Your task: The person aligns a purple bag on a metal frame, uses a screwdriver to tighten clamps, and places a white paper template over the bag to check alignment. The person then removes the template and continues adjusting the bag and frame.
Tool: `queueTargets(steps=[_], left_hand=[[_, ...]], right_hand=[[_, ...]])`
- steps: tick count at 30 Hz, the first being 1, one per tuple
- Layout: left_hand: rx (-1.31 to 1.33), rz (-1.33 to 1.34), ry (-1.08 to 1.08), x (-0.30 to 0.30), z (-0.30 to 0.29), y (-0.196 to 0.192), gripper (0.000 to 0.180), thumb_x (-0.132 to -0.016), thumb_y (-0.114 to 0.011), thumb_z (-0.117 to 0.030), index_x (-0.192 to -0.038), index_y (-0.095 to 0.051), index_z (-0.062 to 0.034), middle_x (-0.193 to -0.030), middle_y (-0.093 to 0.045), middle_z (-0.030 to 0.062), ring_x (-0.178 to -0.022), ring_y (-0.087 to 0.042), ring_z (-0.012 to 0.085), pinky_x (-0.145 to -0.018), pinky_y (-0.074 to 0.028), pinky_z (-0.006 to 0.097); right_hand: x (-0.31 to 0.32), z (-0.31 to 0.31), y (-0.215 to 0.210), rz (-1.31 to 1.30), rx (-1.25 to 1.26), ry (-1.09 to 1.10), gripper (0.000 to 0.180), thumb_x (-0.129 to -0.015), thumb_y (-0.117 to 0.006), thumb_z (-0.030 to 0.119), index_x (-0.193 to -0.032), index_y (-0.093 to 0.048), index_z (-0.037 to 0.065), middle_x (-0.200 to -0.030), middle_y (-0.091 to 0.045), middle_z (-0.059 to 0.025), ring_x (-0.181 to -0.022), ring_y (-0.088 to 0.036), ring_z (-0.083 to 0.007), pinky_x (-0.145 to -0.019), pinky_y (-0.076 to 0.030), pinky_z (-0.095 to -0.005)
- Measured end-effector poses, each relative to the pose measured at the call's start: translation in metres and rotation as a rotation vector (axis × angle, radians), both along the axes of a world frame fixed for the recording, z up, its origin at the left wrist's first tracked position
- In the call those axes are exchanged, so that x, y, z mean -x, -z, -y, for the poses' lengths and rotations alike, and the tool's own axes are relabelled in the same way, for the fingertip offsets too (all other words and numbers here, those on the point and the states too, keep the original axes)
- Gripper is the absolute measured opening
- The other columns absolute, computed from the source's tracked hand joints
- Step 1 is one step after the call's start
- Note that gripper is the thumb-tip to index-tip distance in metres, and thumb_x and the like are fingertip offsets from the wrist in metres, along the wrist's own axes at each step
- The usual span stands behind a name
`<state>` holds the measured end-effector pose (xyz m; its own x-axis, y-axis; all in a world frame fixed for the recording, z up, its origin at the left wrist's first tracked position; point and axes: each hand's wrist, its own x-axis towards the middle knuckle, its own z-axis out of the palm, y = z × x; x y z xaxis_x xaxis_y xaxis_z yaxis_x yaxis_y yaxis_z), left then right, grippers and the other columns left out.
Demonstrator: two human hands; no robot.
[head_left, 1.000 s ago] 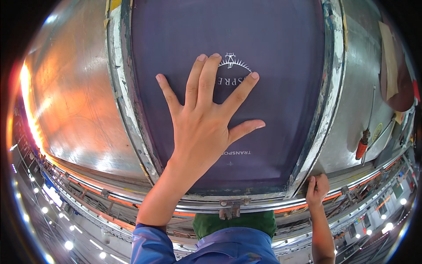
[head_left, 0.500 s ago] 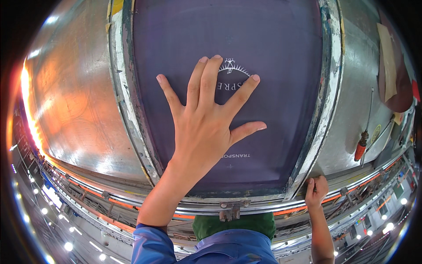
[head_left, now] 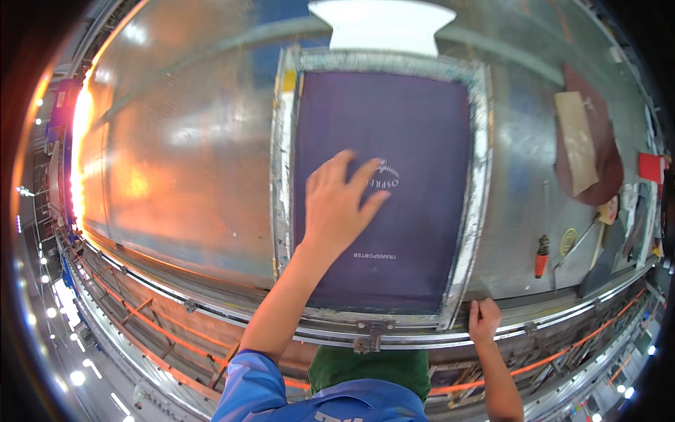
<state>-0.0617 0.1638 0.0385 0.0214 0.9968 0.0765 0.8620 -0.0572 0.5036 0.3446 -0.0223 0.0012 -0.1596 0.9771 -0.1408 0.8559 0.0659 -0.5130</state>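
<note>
A framed printing screen (head_left: 394, 232), dark purple with pale lettering and a small emblem, lies before me in a worn, paint-smeared frame (head_left: 481, 155). Over the left half of its mesh my left hand (head_left: 332, 205) has its fingers apart, holding nothing; the fingertips blur slightly. Whether the palm touches the mesh I cannot tell. My right hand (head_left: 485, 320) is closed in a fist at the table's front edge, just right of the frame's near corner. What its fingers grip, if anything, is hidden. A metal clamp (head_left: 374, 330) sits at the frame's near edge.
Beyond the frame lies a white shaped piece (head_left: 383, 27) on the metal table (head_left: 204, 169). On the right are a red-handled screwdriver (head_left: 541, 260), a maroon piece (head_left: 610, 158) and a tan strip (head_left: 576, 144). A rail (head_left: 524, 330) runs along the front; bright orange light glows far left.
The screen's far end looks lowered, away from me, and the view takes in more of the table. My left hand's fingers are less widely spread. My right hand stays closed near the corner.
</note>
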Motion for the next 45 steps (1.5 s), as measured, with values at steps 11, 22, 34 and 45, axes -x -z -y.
queueTargets(steps=[11, 22, 34, 45], left_hand=[[0.084, -0.032, -0.442, 0.063, 0.152, 0.009, 0.075, -0.082, -0.080, -0.042, -0.139, -0.051, -0.0042, -0.123, -0.050, 0.0190, -0.118, -0.050, 0.0395, -0.100, -0.040, 0.051], [0.123, 0.191, -0.561, 0.072, 0.171, 0.035, 0.055, -0.083, -0.078, -0.028, -0.118, -0.048, 0.0001, -0.113, -0.056, 0.0233, -0.107, -0.056, 0.0405, -0.094, -0.045, 0.049], [0.610, 1.138, -0.291, 0.127, 0.169, -0.054, 0.059, -0.098, -0.059, -0.057, -0.109, -0.063, 0.0002, -0.124, -0.063, 0.0258, -0.113, -0.063, 0.0315, -0.095, -0.050, 0.048], [0.637, 1.308, -0.388, 0.121, 0.261, -0.061, 0.065, -0.097, -0.056, -0.062, -0.125, -0.056, -0.0024, -0.134, -0.056, 0.0278, -0.119, -0.060, 0.0331, -0.096, -0.050, 0.052]], right_hand=[[0.048, 0.006, -0.011, -0.148, 0.057, 0.506, 0.037, -0.101, -0.060, 0.042, -0.098, -0.057, 0.005, -0.077, -0.066, -0.0181, -0.076, -0.065, -0.0407, -0.068, -0.049, -0.0489], [0.082, 0.020, -0.051, -0.522, 0.148, 0.544, 0.067, -0.093, -0.071, 0.049, -0.132, -0.060, -0.004, -0.094, -0.069, -0.0123, -0.091, -0.066, -0.0235, -0.084, -0.052, -0.0360], [0.275, 0.004, -0.343, -0.983, -0.180, -0.896, 0.056, -0.099, -0.065, 0.030, -0.147, -0.049, 0.008, -0.123, -0.057, -0.0158, -0.114, -0.057, -0.0349, -0.100, -0.047, -0.0450], [0.314, -0.075, -0.419, -0.583, -1.131, -0.982, 0.045, -0.090, -0.071, 0.029, -0.130, -0.060, 0.011, -0.122, -0.057, -0.0117, -0.115, -0.057, -0.0270, -0.093, -0.047, -0.0434]])
